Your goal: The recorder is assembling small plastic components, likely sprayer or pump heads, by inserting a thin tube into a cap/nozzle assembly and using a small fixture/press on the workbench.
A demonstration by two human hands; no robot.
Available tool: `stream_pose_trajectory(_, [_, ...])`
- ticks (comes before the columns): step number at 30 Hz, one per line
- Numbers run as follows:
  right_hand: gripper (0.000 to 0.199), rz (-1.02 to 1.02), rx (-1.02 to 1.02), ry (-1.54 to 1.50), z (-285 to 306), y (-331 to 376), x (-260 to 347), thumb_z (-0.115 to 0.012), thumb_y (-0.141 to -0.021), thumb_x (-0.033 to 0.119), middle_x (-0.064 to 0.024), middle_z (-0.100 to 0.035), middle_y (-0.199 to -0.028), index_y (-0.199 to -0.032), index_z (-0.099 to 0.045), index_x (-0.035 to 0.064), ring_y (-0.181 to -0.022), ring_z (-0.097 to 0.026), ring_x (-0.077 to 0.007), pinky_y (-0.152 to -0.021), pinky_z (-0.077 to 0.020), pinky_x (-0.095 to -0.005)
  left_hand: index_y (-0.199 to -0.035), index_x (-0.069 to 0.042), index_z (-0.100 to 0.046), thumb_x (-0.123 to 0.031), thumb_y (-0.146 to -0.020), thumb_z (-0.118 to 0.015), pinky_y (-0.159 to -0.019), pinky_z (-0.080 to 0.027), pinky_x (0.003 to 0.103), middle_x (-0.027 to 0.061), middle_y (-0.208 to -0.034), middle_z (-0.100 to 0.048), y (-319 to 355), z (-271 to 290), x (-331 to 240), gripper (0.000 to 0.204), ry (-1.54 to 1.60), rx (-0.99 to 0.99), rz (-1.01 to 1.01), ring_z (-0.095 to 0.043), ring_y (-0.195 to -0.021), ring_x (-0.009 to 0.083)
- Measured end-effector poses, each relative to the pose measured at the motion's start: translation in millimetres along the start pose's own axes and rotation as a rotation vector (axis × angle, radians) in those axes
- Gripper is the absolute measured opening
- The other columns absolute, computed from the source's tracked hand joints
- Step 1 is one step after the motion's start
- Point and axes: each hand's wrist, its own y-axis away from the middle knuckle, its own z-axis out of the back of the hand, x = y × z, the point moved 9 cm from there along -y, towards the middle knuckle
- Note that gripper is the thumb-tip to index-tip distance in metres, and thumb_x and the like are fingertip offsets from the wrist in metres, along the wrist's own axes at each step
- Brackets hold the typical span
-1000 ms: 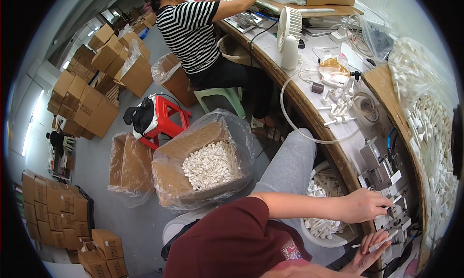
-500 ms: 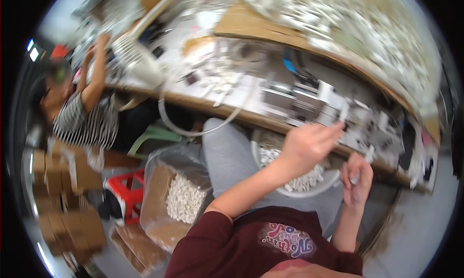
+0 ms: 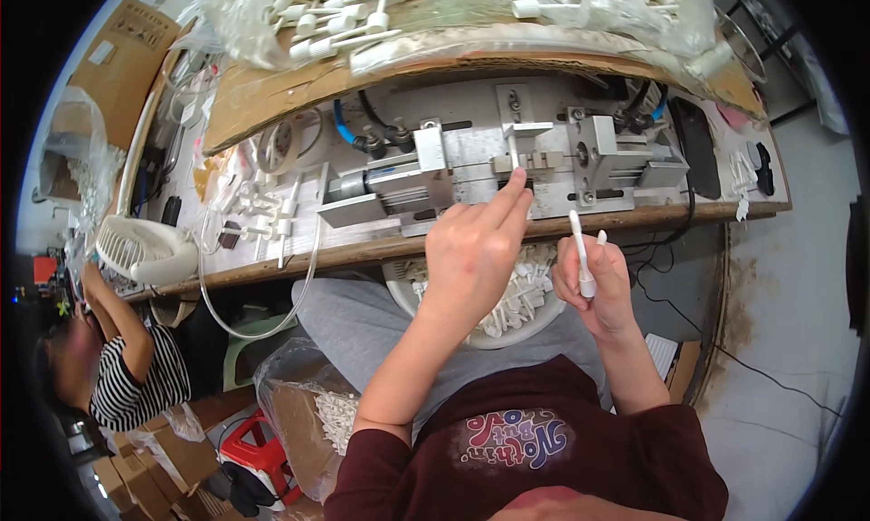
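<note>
My left hand (image 3: 476, 245) reaches up to a metal press fixture (image 3: 507, 163) on the workbench, its fingertips touching a small part at the fixture's slot. My right hand (image 3: 594, 281) hovers below the bench edge, closed around white plastic stick parts (image 3: 580, 249) that stand upright out of the fist. A white bowl (image 3: 535, 317) full of the same white parts rests on my lap between both hands.
A plastic-lined tray of white stick parts (image 3: 362, 23) runs along the back of the wooden bench (image 3: 381, 247). A white fan (image 3: 149, 249) sits at the left, a person in a striped shirt (image 3: 127, 376) beside it. A lined box of white parts (image 3: 313, 412) stands on the floor.
The view has swung from the room and floor boxes to straight above the bench. My left hand has come to the fixture; my right hand has risen holding white parts.
</note>
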Motion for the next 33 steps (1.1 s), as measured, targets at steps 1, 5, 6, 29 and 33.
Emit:
stream_pose_trajectory(1, [0.058,-0.006,-0.006,-0.007,1.2,0.4,-0.5,-0.051,-0.101,0.055,0.0012,-0.040,-0.062,-0.071,-0.050,0.0048,-0.042,-0.034,-0.0057,-0.042,-0.0245,-0.0234,-0.101,-0.005,-0.075,-0.011,-0.074,-0.080,-0.060,-0.050,0.029,0.0044,-0.115,-0.073,-1.1,-0.6,0.5,0.028,0.003,0.002,0.008,-0.067,-0.066,0.0177])
stream_pose_trajectory(5, [0.060,-0.021,-0.028,-0.017,3.5,0.2,-2.4,-0.046,-0.102,0.057,0.0010,-0.040,-0.061,-0.071,-0.049,0.0053,-0.042,-0.034,-0.0060,-0.042,-0.0246,-0.0234,-0.100,-0.008,-0.076,-0.013,-0.075,-0.080,-0.058,-0.050,0.029,0.0016,-0.115,-0.074,-2.1,0.0,1.6,0.026,0.023,-0.020,0.043,-0.062,-0.059,0.0190])
stream_pose_trajectory(6, [0.060,-0.021,-0.033,-0.018,3.7,-0.6,-2.9,-0.045,-0.103,0.057,0.0011,-0.040,-0.061,-0.071,-0.048,0.0055,-0.042,-0.033,-0.0060,-0.042,-0.0246,-0.0234,-0.100,-0.009,-0.076,-0.014,-0.075,-0.081,-0.058,-0.050,0.029,0.0004,-0.115,-0.074,-2.6,0.4,2.4,0.026,0.020,-0.014,0.047,-0.062,-0.058,0.0189])
stream_pose_trajectory(29, [0.063,-0.101,-0.265,0.113,-1.9,-5.5,-11.0,-0.030,-0.106,0.060,0.0040,-0.045,-0.061,-0.078,-0.055,0.0088,-0.045,-0.036,-0.0045,-0.042,-0.0263,-0.0204,-0.106,-0.006,-0.069,-0.018,-0.070,-0.083,-0.067,-0.053,0.033,0.0041,-0.100,-0.069,14.0,12.5,-27.3,0.041,0.527,0.053,-0.063,-0.067,-0.081,0.0212])
stream_pose_trajectory(33, [0.053,-0.121,-0.124,-0.007,-5.0,-6.6,-17.0,-0.032,-0.107,0.053,0.0028,-0.050,-0.068,-0.090,-0.056,0.0086,-0.052,-0.040,-0.0041,-0.046,-0.0301,-0.0201,-0.104,-0.005,-0.071,-0.007,-0.073,-0.079,-0.066,-0.054,0.033,0.0055,-0.095,-0.067,18.1,14.8,-23.4,0.032,0.531,0.019,-0.037,-0.067,-0.080,0.0230])
